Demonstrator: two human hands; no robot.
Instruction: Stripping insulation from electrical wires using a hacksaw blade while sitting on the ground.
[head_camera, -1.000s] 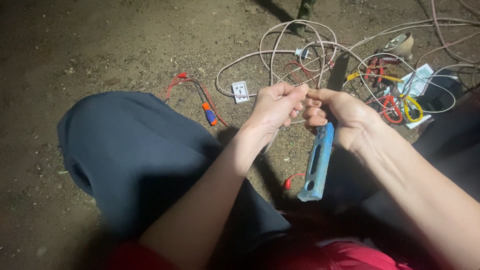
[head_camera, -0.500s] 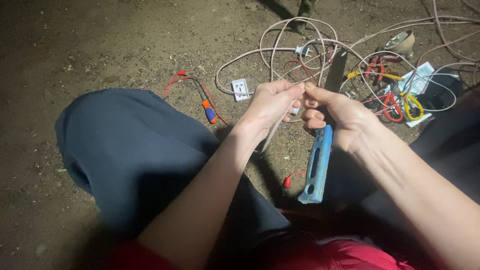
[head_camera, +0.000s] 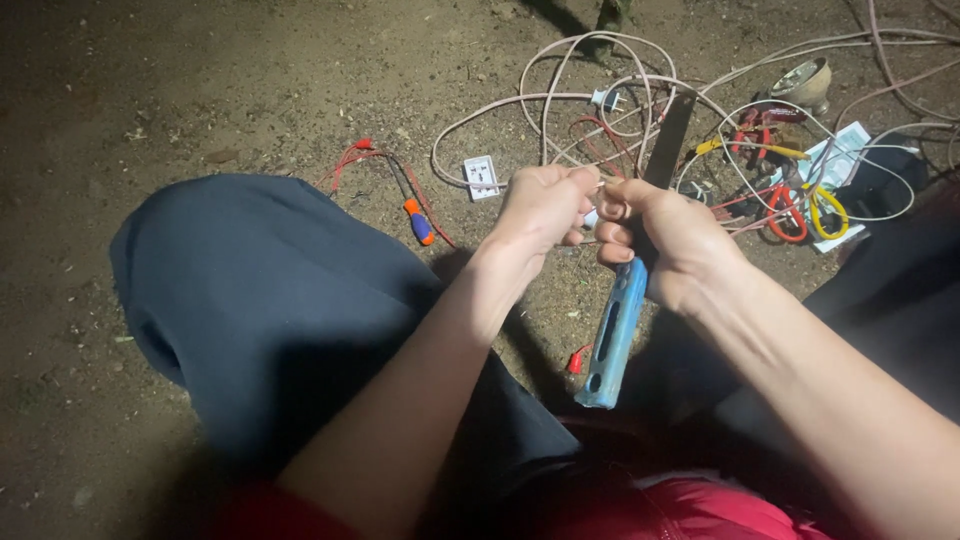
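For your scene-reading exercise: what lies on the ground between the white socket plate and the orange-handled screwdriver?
In the head view, only bare dirt lies between the socket plate and the screwdriver; thin red wires run beside the screwdriver.

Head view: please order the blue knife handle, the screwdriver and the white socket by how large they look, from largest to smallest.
1. Blue knife handle, largest, though it is nearest the camera, in the right hand.
2. Screwdriver.
3. White socket, smallest; it lies farther away on the ground, so its real size is unsure.
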